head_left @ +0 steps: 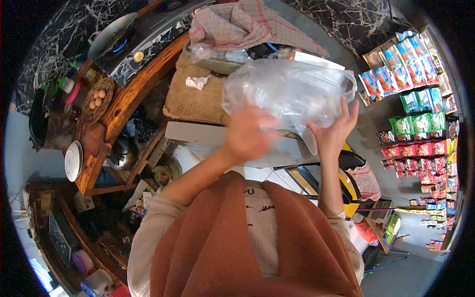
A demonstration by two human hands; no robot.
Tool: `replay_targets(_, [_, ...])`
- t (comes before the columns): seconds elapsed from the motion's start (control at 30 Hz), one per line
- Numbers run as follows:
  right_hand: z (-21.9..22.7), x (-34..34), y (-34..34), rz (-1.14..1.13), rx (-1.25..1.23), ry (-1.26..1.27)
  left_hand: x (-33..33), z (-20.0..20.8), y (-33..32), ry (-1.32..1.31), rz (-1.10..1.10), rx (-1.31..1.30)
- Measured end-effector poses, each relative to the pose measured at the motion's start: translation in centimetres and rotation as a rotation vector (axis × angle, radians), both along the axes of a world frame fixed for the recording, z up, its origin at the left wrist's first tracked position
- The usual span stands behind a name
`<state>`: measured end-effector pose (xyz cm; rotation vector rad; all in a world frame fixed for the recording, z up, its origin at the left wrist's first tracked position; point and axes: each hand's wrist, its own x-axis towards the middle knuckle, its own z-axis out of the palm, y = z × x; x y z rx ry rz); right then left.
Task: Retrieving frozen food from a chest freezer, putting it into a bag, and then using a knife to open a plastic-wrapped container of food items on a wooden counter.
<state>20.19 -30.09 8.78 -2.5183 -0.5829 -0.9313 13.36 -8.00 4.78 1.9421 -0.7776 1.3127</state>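
A large clear plastic bag [292,91] is held up in front of me over a grey counter edge [198,132]. My left hand [247,134] is blurred with motion and sits against the bag's lower left part. My right hand [336,131] grips the bag's right side, fingers spread upward along the plastic. What the bag holds cannot be made out.
A burlap sack [190,96] lies beyond the counter, with a checked cloth [242,22] above it. A wok [111,34] sits on a lit burner at the upper left, near a basket of eggs [97,99]. Racks of colourful snack packets [420,109] hang on the right.
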Motion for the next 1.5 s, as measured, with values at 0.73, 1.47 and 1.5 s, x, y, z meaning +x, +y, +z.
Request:
replay_targets(0.73, [-8.5,7.8,-3.2,0.102,0.673,0.392,6.5,-0.1,-3.5,0.318,0.270,0.087])
replay_targets(1.47, [0.5,7.8,-3.1,0.229,0.548,-0.040,7.9,2.8,-2.6,0.478,0.341,0.103])
replay_targets(1.5, [1.8,7.9,-2.1,0.178,0.447,0.095,7.8,3.3,-2.5,0.487,0.382,0.138])
